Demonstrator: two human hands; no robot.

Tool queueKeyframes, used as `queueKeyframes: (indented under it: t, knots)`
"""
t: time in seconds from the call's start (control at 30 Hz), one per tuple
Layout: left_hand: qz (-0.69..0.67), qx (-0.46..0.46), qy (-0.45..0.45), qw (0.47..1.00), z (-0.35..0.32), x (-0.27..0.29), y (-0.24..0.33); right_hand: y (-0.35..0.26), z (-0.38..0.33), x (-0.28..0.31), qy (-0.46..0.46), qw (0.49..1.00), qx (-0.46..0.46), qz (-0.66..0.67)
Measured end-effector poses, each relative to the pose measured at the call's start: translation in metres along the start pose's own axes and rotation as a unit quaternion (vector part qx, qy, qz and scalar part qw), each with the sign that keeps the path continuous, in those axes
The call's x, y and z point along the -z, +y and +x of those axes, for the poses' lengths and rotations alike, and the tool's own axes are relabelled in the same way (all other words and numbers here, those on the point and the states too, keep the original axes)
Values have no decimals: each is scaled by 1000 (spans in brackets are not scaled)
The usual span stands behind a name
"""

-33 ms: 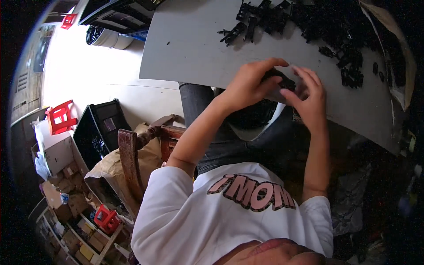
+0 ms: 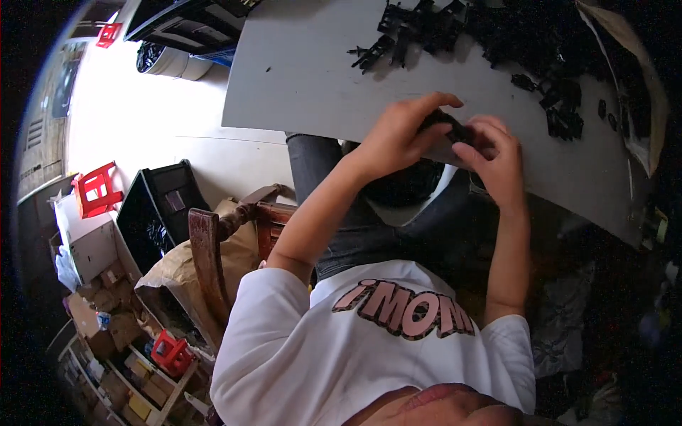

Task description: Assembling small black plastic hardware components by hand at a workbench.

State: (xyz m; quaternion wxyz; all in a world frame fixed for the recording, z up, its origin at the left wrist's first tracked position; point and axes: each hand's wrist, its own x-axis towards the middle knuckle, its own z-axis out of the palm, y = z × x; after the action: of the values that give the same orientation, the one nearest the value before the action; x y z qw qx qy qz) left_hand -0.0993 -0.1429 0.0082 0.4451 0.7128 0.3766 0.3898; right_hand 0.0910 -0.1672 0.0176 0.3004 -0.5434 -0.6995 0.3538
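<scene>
Two hands: both at the near edge of the grey tabletop [image 2: 298, 78], meeting on one small black part [image 2: 455, 131].
Left hand [image 2: 398, 138]: fingers curled over the part from above, thumb beneath; closed on it.
Right hand [image 2: 497, 160]: fingertips pinched against the part's right end; closed on it as well.
Part: mostly covered by fingers; only a dark sliver shows between the hands; shape not readable.
Pile of black parts [image 2: 497, 35]: spread on the far half of the tabletop, well apart from the hands; upper portion cut off by the frame edge; single pieces blur together.
Brown wrapping [image 2: 639, 85]: at the right rim of the tabletop, partly lost in the dark margin.
Black crate [image 2: 160, 209]: on the floor to the left, contents too dark to make out.
Red stool [image 2: 96, 188]: just beside the crate.
</scene>
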Motion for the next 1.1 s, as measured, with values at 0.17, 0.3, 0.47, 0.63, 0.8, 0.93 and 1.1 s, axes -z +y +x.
queueKeyframes:
  t: [0.17, 0.3, 0.47, 0.63, 0.8, 0.93, 1.1]
  knots:
    - [-78, 12, -36, 996, -7, 4, -3, 3, -8, -11, -11, 981, -98, 169]
    - [-87, 3, -26, 996, -5, 3, -3, 5, -5, -13, 2, 983, -53, 176]
    - [-78, 9, -44, 996, -3, 3, 1, 2, -10, -15, 5, 965, -103, 239]
    - [-90, 3, -42, 995, -2, -1, -4, 6, -14, -20, 27, 965, -94, 243]
    - [-128, -25, 81, 988, -2, -2, -14, 24, 17, 17, 128, 987, 21, 92]
    - [-180, 175, -7, 968, 13, -2, -9, 75, 49, 59, 256, 929, 92, -249]
    - [-121, 34, 64, 990, 33, -28, -26, 60, 43, 39, 185, 943, 42, -272]
